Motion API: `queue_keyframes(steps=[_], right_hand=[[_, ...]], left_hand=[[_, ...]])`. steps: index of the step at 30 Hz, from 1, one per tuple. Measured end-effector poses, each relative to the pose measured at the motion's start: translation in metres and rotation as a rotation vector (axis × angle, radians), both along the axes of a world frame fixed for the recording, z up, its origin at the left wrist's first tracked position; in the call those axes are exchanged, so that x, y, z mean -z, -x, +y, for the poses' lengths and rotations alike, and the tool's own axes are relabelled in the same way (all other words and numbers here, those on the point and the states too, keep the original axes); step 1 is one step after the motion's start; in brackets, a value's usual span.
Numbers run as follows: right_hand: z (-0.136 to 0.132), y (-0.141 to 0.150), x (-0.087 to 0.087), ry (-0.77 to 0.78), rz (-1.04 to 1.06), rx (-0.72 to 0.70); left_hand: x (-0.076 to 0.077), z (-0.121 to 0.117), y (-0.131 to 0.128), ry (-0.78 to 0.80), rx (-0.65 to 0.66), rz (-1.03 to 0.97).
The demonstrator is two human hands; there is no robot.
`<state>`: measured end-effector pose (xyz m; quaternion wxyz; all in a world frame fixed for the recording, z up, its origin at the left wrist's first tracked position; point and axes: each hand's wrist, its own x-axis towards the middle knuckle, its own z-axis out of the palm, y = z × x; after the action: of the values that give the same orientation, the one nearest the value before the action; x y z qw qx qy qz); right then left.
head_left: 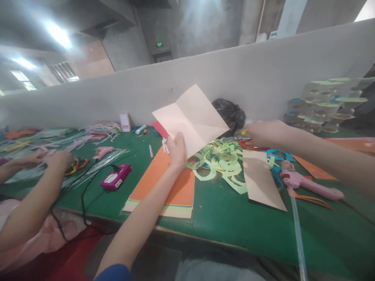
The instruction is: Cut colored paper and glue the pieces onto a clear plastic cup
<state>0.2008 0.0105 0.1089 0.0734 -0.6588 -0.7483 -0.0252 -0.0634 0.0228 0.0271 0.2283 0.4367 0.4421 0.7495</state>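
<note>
My left hand [176,150] pinches a creased sheet of pale cream paper [191,117] and holds it up above the table. The sheet is partly unfolded, with fold lines across it. My right hand [259,133] is closed around scissors [244,143] with red and yellow on the handles; their blades point left over pale green paper scraps [222,160]. Another piece of cream paper [262,177] lies below my right hand. Under my left forearm is a stack of orange paper [178,191] with other colours beneath.
A pink glue gun [310,187] with a long clear glue stick lies at right. Behind the scraps sits a black plastic bag [231,113]. Clear cups [325,103] stand at far right. A purple power box [116,177] with a cable lies left, near a co-worker's hands [57,160].
</note>
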Motion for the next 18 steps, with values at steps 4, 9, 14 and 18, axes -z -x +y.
queue_keyframes(steps=[4,9,14,18], right_hand=[[0.011,0.028,-0.03,-0.018,-0.281,-0.094],[0.024,0.054,-0.05,-0.141,-0.495,-0.311],[0.027,0.059,-0.078,-0.11,-0.533,-0.278],[0.021,0.051,-0.092,-0.103,-0.102,0.0]], left_hand=[[0.003,0.003,0.004,0.004,-0.003,-0.031],[0.007,0.011,0.013,0.01,-0.011,-0.061],[0.003,0.011,0.012,-0.01,-0.017,-0.088],[-0.003,0.005,0.008,0.017,0.001,-0.143]])
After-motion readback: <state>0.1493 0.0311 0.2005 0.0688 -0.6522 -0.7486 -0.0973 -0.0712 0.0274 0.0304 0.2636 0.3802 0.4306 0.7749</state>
